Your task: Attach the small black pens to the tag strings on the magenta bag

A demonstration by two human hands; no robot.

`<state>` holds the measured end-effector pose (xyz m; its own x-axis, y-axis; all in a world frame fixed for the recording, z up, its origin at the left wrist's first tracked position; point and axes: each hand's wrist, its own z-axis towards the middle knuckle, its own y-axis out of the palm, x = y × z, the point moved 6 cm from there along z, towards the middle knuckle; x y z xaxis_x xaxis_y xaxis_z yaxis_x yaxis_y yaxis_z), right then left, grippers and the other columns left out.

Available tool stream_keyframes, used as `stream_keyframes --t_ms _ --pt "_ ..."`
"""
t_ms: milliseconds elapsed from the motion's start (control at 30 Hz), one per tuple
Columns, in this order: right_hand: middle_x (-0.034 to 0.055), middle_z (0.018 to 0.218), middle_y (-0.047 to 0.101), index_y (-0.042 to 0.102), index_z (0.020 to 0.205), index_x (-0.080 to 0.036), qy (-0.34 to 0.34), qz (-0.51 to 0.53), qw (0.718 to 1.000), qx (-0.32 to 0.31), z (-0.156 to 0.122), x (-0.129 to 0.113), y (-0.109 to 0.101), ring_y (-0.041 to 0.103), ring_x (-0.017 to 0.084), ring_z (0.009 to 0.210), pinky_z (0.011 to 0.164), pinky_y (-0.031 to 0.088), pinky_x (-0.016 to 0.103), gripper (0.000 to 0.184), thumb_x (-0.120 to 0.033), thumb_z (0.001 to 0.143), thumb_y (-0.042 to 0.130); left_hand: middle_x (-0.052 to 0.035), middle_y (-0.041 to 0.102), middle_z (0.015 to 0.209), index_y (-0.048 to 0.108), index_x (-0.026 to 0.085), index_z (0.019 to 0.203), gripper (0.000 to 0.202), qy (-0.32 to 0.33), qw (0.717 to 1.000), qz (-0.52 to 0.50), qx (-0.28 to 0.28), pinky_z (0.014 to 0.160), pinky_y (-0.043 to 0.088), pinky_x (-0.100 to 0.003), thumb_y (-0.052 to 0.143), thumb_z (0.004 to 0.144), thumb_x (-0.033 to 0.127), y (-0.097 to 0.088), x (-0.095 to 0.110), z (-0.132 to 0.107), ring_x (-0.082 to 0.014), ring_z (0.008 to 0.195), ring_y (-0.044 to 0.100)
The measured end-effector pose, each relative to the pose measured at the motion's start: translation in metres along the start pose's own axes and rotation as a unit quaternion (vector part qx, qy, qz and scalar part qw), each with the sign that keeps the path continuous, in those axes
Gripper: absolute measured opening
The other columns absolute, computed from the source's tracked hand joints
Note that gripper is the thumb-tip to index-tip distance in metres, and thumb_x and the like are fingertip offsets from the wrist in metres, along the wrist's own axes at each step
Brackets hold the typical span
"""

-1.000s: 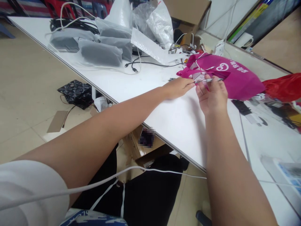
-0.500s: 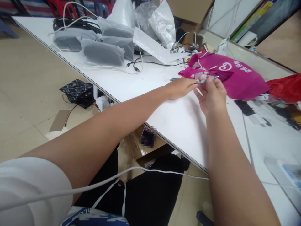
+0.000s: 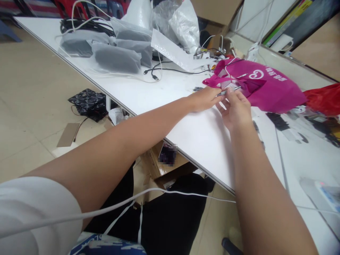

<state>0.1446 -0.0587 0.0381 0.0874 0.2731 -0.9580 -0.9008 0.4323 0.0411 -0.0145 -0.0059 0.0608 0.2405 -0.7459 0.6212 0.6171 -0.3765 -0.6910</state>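
Pinched from both sides, a slim silver tool point(image 3: 227, 91) sits between the left hand point(image 3: 204, 99), whose fingertips close on its near tip, and the right hand point(image 3: 236, 108), whose thumb and fingers fold over its far part. Both are low over the white worktop point(image 3: 191, 131), a little in from its front edge. Just behind them lies a magenta fabric bag point(image 3: 271, 92) with white print and a red bag point(image 3: 322, 99) beside it; farther along rest grey foam-wrapped packs point(image 3: 117, 61), black cables point(image 3: 170, 69) and crumpled clear plastic bags point(image 3: 183, 24).
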Motion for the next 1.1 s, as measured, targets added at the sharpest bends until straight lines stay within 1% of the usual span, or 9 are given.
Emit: stream_keyframes --t_ms 100,267,500,633,667,800,833,1000,1100 --pt "0.0024 0.106 0.082 0.068 0.094 -0.034 0.004 0.005 1.000 0.007 0.000 0.001 -0.001 0.087 0.034 0.127 0.098 0.079 0.049 0.068 -0.079 0.078 0.117 -0.0219 0.087 0.162 0.082 0.021 0.170 0.055 0.000 1.000 -0.003 -0.003 0.137 0.061 -0.053 0.048 0.131 0.042 0.000 0.001 0.001 -0.0405 0.156 0.081" --pt "0.0029 0.100 0.080 0.068 0.093 -0.034 0.018 -0.021 1.000 -0.001 -0.002 -0.004 0.001 0.087 0.035 0.121 0.090 0.077 0.046 0.067 -0.081 0.081 0.115 -0.0194 0.087 0.162 0.084 0.021 0.157 0.048 -0.005 1.000 -0.010 -0.006 0.136 0.061 -0.051 0.047 0.131 0.037 0.000 0.002 0.001 -0.0374 0.152 0.081" --pt "0.0017 0.091 0.071 0.057 0.089 -0.033 0.021 -0.053 0.998 0.012 -0.011 -0.017 0.006 0.082 0.032 0.110 0.081 0.069 0.042 0.074 -0.079 0.086 0.114 -0.0224 0.085 0.166 0.072 0.021 0.175 0.053 -0.004 1.000 -0.018 0.001 0.134 0.061 -0.055 0.050 0.132 0.042 -0.002 0.009 -0.004 -0.0400 0.151 0.080" --pt "0.0007 0.087 0.066 0.052 0.087 -0.032 0.018 -0.058 0.998 0.009 -0.009 -0.015 0.004 0.081 0.030 0.105 0.080 0.067 0.041 0.076 -0.077 0.088 0.113 -0.0195 0.088 0.163 0.066 0.026 0.180 0.054 -0.018 1.000 -0.021 -0.014 0.132 0.061 -0.052 0.047 0.133 0.043 0.000 0.009 -0.006 -0.0399 0.151 0.080" --pt "0.0006 0.086 0.065 0.052 0.087 -0.032 0.017 -0.056 0.998 0.009 -0.007 -0.014 0.003 0.081 0.030 0.105 0.079 0.067 0.041 0.076 -0.077 0.088 0.113 -0.0196 0.088 0.162 0.063 0.025 0.183 0.056 -0.016 0.999 -0.028 -0.017 0.131 0.061 -0.052 0.046 0.133 0.043 0.001 0.010 -0.006 -0.0402 0.151 0.080" --pt "0.0001 0.089 0.069 0.054 0.088 -0.032 0.027 -0.043 0.998 0.023 0.000 -0.006 -0.003 0.081 0.029 0.102 0.075 0.067 0.039 0.071 -0.074 0.089 0.113 -0.0267 0.087 0.158 0.042 0.010 0.195 0.068 0.001 0.998 -0.057 -0.019 0.130 0.059 -0.051 0.046 0.133 0.040 0.001 0.014 -0.008 -0.0398 0.145 0.081" --pt "0.0001 0.089 0.070 0.056 0.089 -0.033 0.032 -0.039 0.998 0.029 0.001 -0.005 -0.004 0.081 0.029 0.102 0.073 0.067 0.039 0.070 -0.073 0.088 0.113 -0.0267 0.087 0.157 0.041 0.010 0.195 0.068 -0.002 0.998 -0.060 -0.022 0.131 0.058 -0.051 0.046 0.134 0.041 0.002 0.015 -0.008 -0.0393 0.145 0.080" --pt "0.0014 0.094 0.075 0.061 0.090 -0.033 0.031 -0.025 0.998 0.039 0.000 -0.009 -0.005 0.083 0.030 0.104 0.073 0.068 0.039 0.065 -0.071 0.087 0.113 -0.0191 0.087 0.162 0.055 0.022 0.188 0.057 -0.004 0.998 -0.060 -0.017 0.137 0.055 -0.053 0.039 0.137 0.039 0.002 0.017 -0.006 -0.0370 0.153 0.075" --pt "0.0010 0.091 0.074 0.060 0.091 -0.033 0.028 -0.041 0.998 0.029 -0.005 -0.015 -0.001 0.084 0.030 0.103 0.073 0.069 0.040 0.067 -0.073 0.088 0.114 -0.0146 0.086 0.165 0.058 0.030 0.185 0.055 -0.005 0.999 -0.047 -0.015 0.136 0.059 -0.057 0.046 0.132 0.038 0.004 0.016 -0.005 -0.0392 0.153 0.077"
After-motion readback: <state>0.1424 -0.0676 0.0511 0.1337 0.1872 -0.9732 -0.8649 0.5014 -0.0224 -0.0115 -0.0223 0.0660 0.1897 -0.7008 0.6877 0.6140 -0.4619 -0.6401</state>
